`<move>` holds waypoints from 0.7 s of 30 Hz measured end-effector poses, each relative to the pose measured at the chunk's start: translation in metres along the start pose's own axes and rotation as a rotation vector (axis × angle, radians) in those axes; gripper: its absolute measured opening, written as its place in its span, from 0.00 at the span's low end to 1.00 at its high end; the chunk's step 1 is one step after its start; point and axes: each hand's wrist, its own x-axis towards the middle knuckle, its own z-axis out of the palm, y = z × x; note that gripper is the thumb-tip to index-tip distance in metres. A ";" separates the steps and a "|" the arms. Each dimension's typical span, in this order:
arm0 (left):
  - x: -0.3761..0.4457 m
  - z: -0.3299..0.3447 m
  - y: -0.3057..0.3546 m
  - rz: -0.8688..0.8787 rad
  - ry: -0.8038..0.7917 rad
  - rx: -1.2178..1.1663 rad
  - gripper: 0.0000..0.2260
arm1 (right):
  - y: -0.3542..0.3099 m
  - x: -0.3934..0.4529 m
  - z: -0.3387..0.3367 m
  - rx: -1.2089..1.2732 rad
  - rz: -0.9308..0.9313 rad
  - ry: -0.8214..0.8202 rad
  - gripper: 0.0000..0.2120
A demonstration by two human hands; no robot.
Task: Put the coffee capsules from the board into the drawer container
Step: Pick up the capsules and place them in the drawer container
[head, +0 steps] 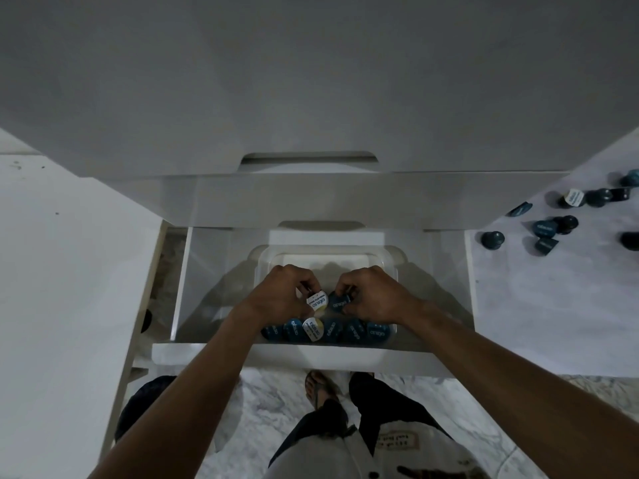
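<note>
Both hands are down in the clear container (387, 258) that sits in the open drawer (193, 350). The left hand (281, 288) pinches a white-lidded capsule (317, 301) in a closed grip, lid tilted toward the camera. The right hand (371, 290) is closed on a dark blue capsule (339, 302) just beside it; the two capsules nearly touch. Below them a row (328, 330) of capsules already lies along the near wall of the container, lids facing up and forward. More capsules (567, 216) are still scattered on the marbled board (553, 305) to the right, well apart from the drawer, so the job looks partly done.

These capsules should be light and rigid, small cups with a thin foil lid and a narrow rim. The foil is the weak part and would dent or puncture under a fingertip, so the body or rim is the better place to hold. The smooth rounded sides may slip and roll; several on the board lie tipped over. A thumb-and-two-finger pinch across the body should do, set down gently rather than dropped
</note>
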 end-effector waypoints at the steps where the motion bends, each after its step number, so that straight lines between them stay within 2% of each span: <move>1: 0.001 0.000 0.000 -0.002 -0.003 0.001 0.13 | 0.000 0.000 -0.001 0.003 0.000 0.005 0.11; 12: 0.005 -0.002 0.001 0.013 -0.057 0.037 0.13 | 0.001 0.001 0.002 0.013 0.007 -0.013 0.11; 17: 0.006 -0.009 -0.003 0.020 0.064 -0.051 0.13 | 0.002 0.002 -0.002 0.059 0.044 0.023 0.13; 21: 0.007 -0.018 -0.005 0.035 0.115 -0.020 0.13 | 0.003 0.006 -0.006 0.086 0.057 0.053 0.15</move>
